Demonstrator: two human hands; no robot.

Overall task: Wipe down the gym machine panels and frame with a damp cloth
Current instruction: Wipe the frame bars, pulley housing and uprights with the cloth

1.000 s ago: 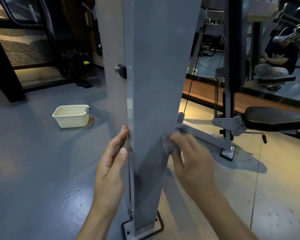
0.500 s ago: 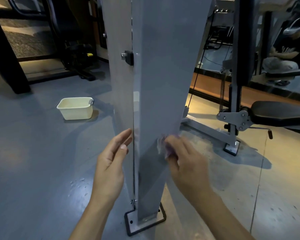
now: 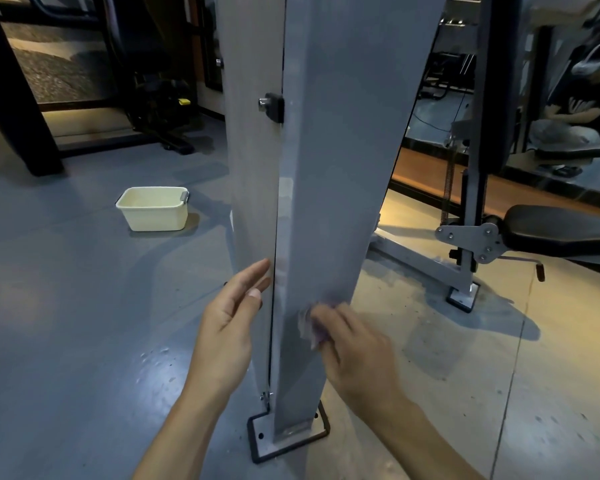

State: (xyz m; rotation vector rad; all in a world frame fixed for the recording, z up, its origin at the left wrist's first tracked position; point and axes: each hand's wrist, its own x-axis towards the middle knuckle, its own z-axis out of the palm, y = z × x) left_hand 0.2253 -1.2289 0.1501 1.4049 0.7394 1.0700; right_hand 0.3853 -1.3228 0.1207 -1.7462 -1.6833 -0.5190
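Shifted lower on the grey panel [image 3: 333, 188]: right hand [image 3: 357, 355], blurred, gripping one mostly hidden cloth [image 3: 309, 327] against it. Left hand [image 3: 229, 327] open beside panel edge. One basin [image 3: 153, 209] far left.

No lettering, brand, number or sign can be read anywhere in this view. A pale patch on the grey panel [image 3: 329, 168] may be a sticker, but it shows no legible print. The cream tub [image 3: 155, 209] on the floor bears no marking, and a small yellow tag on the dark machine [image 3: 160, 95] behind is too small to make out.
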